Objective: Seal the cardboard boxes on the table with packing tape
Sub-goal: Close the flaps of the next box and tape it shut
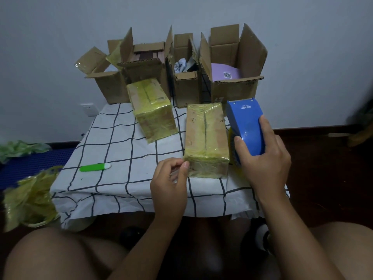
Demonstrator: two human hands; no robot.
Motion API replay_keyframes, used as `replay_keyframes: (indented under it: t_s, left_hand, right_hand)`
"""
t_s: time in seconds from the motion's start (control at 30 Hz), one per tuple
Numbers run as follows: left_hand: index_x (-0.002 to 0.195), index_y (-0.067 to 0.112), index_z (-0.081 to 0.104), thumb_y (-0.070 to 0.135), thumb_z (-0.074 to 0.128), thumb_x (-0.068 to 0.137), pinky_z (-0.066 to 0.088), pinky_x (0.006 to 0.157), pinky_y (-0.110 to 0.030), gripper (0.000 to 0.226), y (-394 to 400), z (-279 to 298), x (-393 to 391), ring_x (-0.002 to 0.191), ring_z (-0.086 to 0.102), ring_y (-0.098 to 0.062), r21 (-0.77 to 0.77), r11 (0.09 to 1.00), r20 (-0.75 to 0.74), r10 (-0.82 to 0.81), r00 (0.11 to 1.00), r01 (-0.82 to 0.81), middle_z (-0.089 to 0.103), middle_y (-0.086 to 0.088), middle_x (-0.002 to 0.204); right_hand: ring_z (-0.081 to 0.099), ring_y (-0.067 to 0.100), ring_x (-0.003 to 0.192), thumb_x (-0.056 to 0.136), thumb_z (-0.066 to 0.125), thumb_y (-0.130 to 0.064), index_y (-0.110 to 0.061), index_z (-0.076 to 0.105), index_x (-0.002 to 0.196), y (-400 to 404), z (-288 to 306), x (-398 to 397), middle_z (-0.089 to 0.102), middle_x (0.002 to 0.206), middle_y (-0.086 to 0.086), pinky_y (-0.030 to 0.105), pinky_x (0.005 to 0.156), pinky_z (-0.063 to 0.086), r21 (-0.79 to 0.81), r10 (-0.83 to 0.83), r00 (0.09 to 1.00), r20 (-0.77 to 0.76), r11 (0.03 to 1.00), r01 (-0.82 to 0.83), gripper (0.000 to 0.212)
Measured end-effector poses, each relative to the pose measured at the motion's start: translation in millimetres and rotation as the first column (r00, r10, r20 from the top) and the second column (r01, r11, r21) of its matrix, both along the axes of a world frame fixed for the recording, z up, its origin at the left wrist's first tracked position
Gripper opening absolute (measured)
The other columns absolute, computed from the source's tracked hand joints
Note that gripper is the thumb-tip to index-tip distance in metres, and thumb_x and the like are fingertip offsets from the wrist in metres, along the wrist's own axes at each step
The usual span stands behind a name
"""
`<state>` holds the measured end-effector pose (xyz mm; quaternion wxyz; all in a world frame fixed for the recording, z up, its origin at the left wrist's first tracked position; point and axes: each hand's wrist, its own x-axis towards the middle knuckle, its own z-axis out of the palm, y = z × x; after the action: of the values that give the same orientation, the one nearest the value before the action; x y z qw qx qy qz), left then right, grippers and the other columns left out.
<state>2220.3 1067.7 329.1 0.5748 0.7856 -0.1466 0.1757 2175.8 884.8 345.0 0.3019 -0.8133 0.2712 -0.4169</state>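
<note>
A closed cardboard box wrapped in yellowish tape lies near the table's front edge. My right hand grips a blue tape dispenser right beside the box's right side. My left hand has its fingers curled at the box's near left corner, pinching what looks like clear tape. A second taped box lies further back on the left. Several open cardboard boxes stand along the table's far edge.
A green utility knife lies on the checked tablecloth at the left. A heap of crumpled yellowish tape sits beside the table on the left. My knees are below the table's front edge.
</note>
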Motion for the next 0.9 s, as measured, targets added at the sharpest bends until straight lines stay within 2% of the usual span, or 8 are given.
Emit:
replay_keyframes:
  t_s: [0.2,0.37,0.53,0.67,0.77,0.9]
  left_hand:
    - [0.091,0.002,0.069,0.000,0.069,0.087,0.043,0.074,-0.002,0.004,-3,-1,3,0.093,0.058,0.011,0.014,0.999,0.039,0.049,0.998,-0.049,0.060,-0.008,0.102]
    - [0.089,0.001,0.071,0.001,0.069,0.088,0.041,0.077,-0.002,0.003,-5,-6,7,0.093,0.056,0.010,0.029,0.998,0.028,0.059,0.998,-0.060,0.060,-0.007,0.100]
    - [0.089,0.004,0.070,0.000,0.065,0.090,0.043,0.075,-0.002,0.006,-7,-7,10,0.097,0.054,0.011,0.028,0.999,0.008,0.027,1.000,-0.028,0.055,-0.003,0.106]
    - [0.079,0.004,0.064,-0.006,0.063,0.088,0.040,0.075,-0.003,0.014,-5,-6,17,0.095,0.052,0.011,0.092,0.996,0.094,0.014,0.996,-0.023,0.054,-0.005,0.102]
    - [0.081,0.001,0.063,-0.005,0.058,0.086,0.038,0.079,-0.003,0.010,-1,-7,19,0.096,0.051,0.010,0.139,0.990,0.171,-0.007,0.985,-0.017,0.053,-0.001,0.099]
    - [0.088,0.005,0.063,0.001,0.055,0.089,0.038,0.078,-0.005,0.009,9,-9,22,0.092,0.053,0.004,0.180,0.983,0.169,-0.056,0.984,0.025,0.057,-0.001,0.094]
  right_hand:
    - [0.053,0.020,0.077,0.081,0.054,-0.060,-0.022,0.047,0.147,0,0,0,0.057,0.096,0.006,0.032,0.067,0.044,0.013,-0.001,1.000,0.000,1.000,0.001,0.076]
    - [0.053,0.020,0.077,0.083,0.061,-0.052,-0.022,0.047,0.148,0,0,0,0.055,0.096,0.004,0.032,0.067,0.044,0.014,0.004,1.000,-0.003,1.000,-0.004,0.073]
    - [0.052,0.019,0.077,0.083,0.058,-0.055,-0.021,0.047,0.147,0,-1,0,0.056,0.096,0.006,0.031,0.067,0.043,0.004,0.002,1.000,-0.006,1.000,-0.002,0.074]
    - [0.051,0.018,0.077,0.083,0.058,-0.055,-0.021,0.046,0.147,-1,-1,0,0.056,0.096,0.006,0.030,0.067,0.041,-0.001,0.008,1.000,-0.003,1.000,-0.008,0.074]
    - [0.050,0.017,0.076,0.083,0.061,-0.052,-0.020,0.047,0.147,-1,-1,0,0.057,0.096,0.006,0.029,0.067,0.039,-0.002,0.006,1.000,-0.003,1.000,-0.006,0.073]
    - [0.049,0.015,0.076,0.083,0.059,-0.054,-0.019,0.047,0.147,-1,-1,0,0.054,0.096,0.003,0.027,0.067,0.038,-0.013,0.009,1.000,-0.002,1.000,-0.009,0.074]
